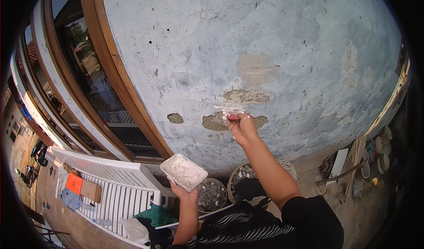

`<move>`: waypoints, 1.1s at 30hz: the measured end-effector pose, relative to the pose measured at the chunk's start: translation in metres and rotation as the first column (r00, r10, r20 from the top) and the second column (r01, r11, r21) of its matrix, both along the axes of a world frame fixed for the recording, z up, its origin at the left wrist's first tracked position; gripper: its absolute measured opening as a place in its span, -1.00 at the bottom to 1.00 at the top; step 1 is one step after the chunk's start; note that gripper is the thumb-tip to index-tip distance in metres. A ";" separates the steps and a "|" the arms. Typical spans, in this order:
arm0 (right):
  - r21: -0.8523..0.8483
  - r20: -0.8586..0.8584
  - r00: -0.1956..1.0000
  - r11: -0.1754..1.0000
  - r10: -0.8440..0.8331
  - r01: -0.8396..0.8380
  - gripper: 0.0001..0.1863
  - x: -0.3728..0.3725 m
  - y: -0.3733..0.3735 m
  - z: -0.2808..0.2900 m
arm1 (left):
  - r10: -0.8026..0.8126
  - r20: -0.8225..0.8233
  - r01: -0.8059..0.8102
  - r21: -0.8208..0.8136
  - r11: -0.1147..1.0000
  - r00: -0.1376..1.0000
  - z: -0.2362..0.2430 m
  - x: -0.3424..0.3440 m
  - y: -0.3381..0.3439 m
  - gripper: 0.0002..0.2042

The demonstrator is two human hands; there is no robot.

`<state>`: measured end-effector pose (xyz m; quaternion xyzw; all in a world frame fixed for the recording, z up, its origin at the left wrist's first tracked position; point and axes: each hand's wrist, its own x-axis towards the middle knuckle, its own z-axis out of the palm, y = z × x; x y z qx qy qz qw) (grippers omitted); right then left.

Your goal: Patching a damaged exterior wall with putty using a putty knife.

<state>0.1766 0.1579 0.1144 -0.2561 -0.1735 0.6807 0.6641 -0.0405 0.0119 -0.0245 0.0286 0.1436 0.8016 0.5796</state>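
Observation:
My left hand [184,192] is closed on a white rectangular tub [176,181], holding it from below at the foot of the wall. Pale, creamy putty [183,169] fills the tub. Against the wall [190,63], my right hand [242,127] is closed around a putty knife [230,112] smeared with white putty; a bit of red shows between the putty-spotted fingers. Knife and hand partly cover a bare patch [213,122] where the paint has come off. Another rough patch [247,96] lies just above, and a smaller one [175,118] to the left.
Wood-framed windows [106,37] stand to the left. Below them, a white slatted bench [110,196] carries an orange box [74,183], a brown box [91,191], cloth and bottles. Tubs of rubble [212,195] sit by the wall's foot. Planks [354,165] and stacked pots [383,163] are at right.

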 end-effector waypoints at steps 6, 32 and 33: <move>-0.057 0.123 0.992 0.998 0.004 0.003 -0.87 -0.002 -0.044 -0.041 | -0.057 0.017 0.057 -0.031 0.998 0.998 0.006 0.014 0.006 -0.46; -0.100 0.022 0.999 0.994 -0.033 0.035 -0.84 -0.039 0.036 -0.037 | -0.063 -0.020 0.063 -0.027 0.998 0.998 0.003 0.010 -0.008 -0.42; -0.100 0.003 1.000 0.995 -0.029 0.030 -0.86 -0.037 0.034 -0.035 | -0.065 -0.025 0.064 -0.029 0.998 0.998 0.004 0.012 -0.008 -0.42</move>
